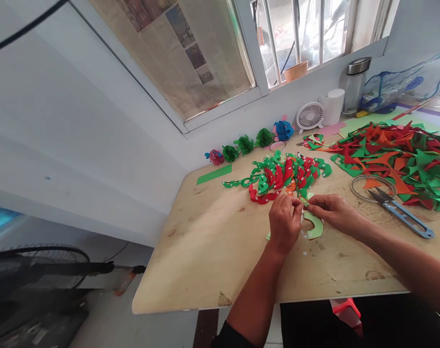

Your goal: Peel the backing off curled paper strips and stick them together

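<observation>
My left hand [285, 221] is closed in a pinch above the wooden table; what lies between its fingertips is too small to make out. Close beside it, my right hand [331, 212] pinches a small green and orange paper piece [304, 201]. Under the hands lies a light green curved paper cutout [317, 228], partly covered by the fingers. Small white bits are scattered around it. Just beyond the hands sits a pile of wavy red and green paper cutouts [277, 175] dotted with white squares.
Blue-handled thread snips [410, 217] and a metal ring [357, 187] lie to the right, beside a heap of paper scraps [404, 159]. Along the wall stand folded paper figures [245, 144], a small white fan [309, 116] and a glass bottle [354, 89].
</observation>
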The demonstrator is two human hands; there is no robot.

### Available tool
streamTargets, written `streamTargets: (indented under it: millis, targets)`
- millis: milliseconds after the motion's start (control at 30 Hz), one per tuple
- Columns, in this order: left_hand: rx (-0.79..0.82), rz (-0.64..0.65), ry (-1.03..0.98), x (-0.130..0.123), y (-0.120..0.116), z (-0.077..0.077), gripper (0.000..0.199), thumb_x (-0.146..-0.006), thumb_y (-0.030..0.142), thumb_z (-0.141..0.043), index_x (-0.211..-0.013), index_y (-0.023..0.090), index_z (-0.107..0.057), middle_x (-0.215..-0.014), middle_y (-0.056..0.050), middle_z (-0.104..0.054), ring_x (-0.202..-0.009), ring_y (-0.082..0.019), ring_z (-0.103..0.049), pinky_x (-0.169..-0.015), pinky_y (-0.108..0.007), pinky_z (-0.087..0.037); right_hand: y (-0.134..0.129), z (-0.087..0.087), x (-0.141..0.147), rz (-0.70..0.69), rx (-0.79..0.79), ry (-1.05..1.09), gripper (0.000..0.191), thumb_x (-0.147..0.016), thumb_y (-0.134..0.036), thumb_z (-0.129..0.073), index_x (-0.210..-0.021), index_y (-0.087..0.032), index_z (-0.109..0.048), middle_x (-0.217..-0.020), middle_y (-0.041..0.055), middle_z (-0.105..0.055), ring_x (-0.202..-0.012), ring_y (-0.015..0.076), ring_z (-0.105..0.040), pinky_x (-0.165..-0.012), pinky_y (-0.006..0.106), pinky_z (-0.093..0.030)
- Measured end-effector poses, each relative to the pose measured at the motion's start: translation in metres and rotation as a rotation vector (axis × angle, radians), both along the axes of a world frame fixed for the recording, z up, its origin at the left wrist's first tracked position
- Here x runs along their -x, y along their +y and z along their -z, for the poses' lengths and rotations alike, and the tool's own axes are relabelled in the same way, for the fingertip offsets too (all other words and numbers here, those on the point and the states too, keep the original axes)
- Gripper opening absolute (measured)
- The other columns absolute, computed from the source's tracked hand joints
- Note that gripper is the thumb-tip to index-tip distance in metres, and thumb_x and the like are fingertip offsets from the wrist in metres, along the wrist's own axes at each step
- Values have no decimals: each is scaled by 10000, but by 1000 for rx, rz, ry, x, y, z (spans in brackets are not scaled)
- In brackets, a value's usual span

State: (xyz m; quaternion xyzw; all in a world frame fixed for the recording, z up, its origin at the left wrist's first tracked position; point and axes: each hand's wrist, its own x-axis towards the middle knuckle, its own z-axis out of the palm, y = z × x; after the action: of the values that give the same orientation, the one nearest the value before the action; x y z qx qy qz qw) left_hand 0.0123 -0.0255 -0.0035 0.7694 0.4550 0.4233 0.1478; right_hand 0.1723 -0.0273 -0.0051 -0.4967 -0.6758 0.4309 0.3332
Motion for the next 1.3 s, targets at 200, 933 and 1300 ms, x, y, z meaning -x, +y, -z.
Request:
streamTargets:
  millis: [200, 933, 1300]
  targets:
    - [38, 4, -93, 0, -1, -3, 62, -830, 209, -532, -842, 190, -589, -819, -39, -633, -805, -170, -568, -735, -297, -445, 1, 1, 0, -3, 48, 80, 331, -805, -458, -487, -679, -173, -600, -539, -38, -433, -488, 99, -361, -445, 236, -271]
    - [-7, 40, 25, -1, -1, -4, 74, -809, 150, -537, -755, 195, -559, -770, -29, -619, -783, -179, -548, -742, -308, -432, 0, 0, 2, -9, 15, -64, 265, -820, -345, -456, -672, -164, -579, -542, -46, -374, -499, 95, -323, -453, 238, -245]
    - [-104, 38, 96, -1, -1, -1, 71, -844, 164, -495, -786, 191, -527, -774, -35, -597, -768, -173, -533, -775, -313, -422, 1, 1, 1, -9, 132, 130, 270, -796, -404, -505, -661, -175, -554, -553, -50, -382, -507, 96, -320, -466, 247, -239]
